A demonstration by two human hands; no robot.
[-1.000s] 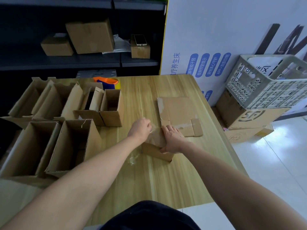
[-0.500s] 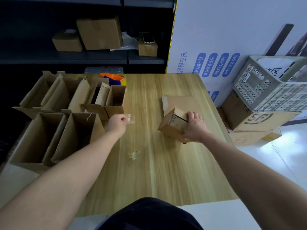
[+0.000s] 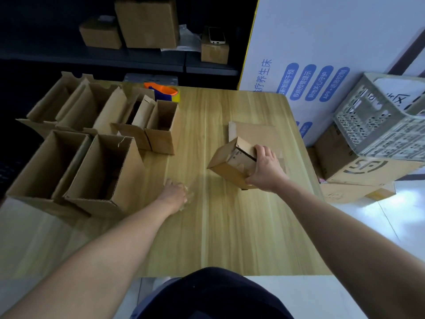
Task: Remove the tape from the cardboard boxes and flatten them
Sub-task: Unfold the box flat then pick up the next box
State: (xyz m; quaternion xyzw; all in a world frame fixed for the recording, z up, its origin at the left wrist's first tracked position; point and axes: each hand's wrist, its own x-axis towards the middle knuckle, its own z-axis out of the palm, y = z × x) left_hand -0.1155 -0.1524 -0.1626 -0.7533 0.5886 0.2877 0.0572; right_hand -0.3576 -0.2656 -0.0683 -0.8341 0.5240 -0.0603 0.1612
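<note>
My right hand (image 3: 264,169) grips a small brown cardboard box (image 3: 230,163), tilted on the wooden table (image 3: 230,226) right of centre. The box rests partly on a flattened cardboard sheet (image 3: 255,132) behind it. My left hand (image 3: 174,195) lies low on the table left of the box, fingers curled over clear crumpled tape (image 3: 188,196). Whether the tape is held or only touched is hard to tell.
Several open cardboard boxes (image 3: 108,171) crowd the table's left side. An orange and blue tape dispenser (image 3: 164,92) stands behind them. Right of the table, a grey plastic crate (image 3: 381,120) sits on stacked boxes (image 3: 351,166). Dark shelves (image 3: 147,56) with boxes stand behind.
My left hand peeled the tape away from the box, carried it left, then lowered it onto the table near an earlier tape scrap. My right hand tipped the box up on the flat sheet.
</note>
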